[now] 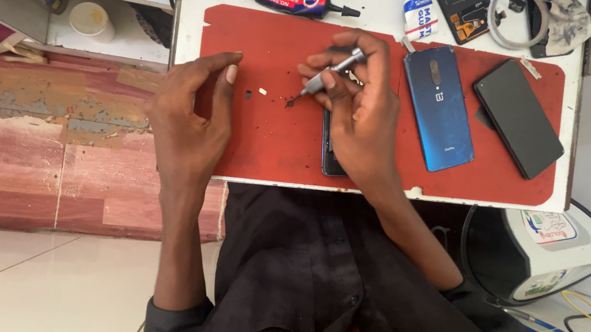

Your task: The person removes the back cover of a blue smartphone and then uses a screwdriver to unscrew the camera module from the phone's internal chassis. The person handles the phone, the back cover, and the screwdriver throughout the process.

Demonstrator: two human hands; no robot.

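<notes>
Item: slim silver screwdriver (330,74), dark tip lowered to the red mat (264,140), pinched in the right hand (358,102). Left hand (186,119) loosely open, fingertips resting on mat. Dark phone (328,157) mostly hidden under right hand. Tiny parts (255,92) near tip unclear.

The person wears a loose black button-up shirt (299,274), a row of small dark buttons running down its front placket. Its sleeves (173,322) are pushed up, bunched in soft folds near the elbows, so both forearms are bare. No rings, watch or gloves show on the left hand (187,126) or right hand (358,106).
</notes>
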